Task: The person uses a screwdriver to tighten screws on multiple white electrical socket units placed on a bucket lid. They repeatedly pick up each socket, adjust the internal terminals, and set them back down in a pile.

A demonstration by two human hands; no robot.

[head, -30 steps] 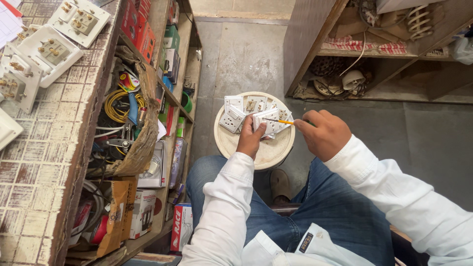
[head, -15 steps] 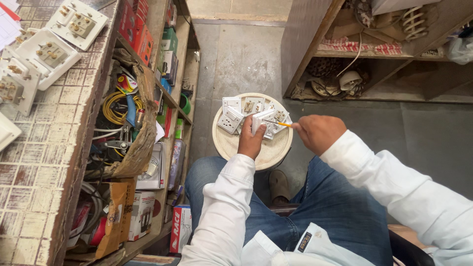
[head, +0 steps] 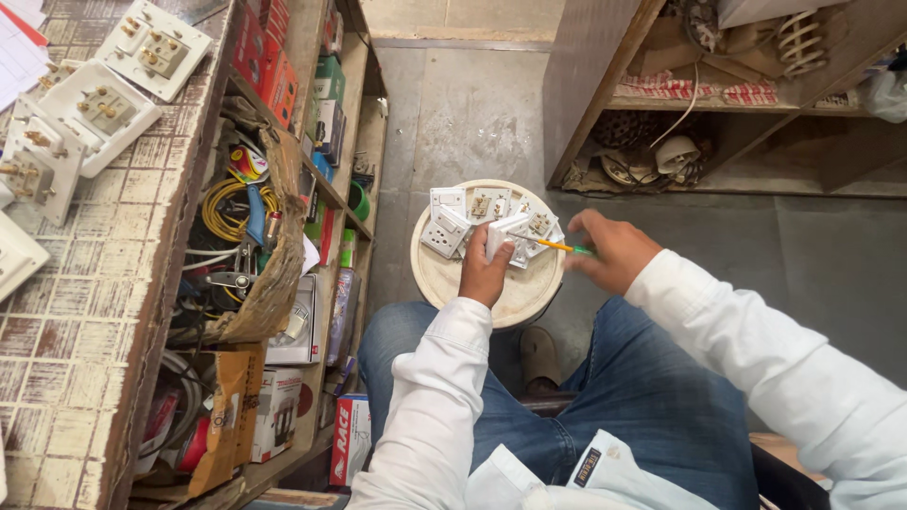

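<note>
1. Our left hand (head: 484, 274) grips a white switch plate (head: 504, 234) over the round stool (head: 491, 293).
2. Our right hand (head: 612, 253) pinches a small screwdriver (head: 557, 246), its tip on the plate.

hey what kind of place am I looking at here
Most likely a small electrical repair shop or stall. White switch and socket plates lie on the tiled counter, more are piled on a round stool, and the shelves are crammed with wire coils, tools and boxed parts.
</note>
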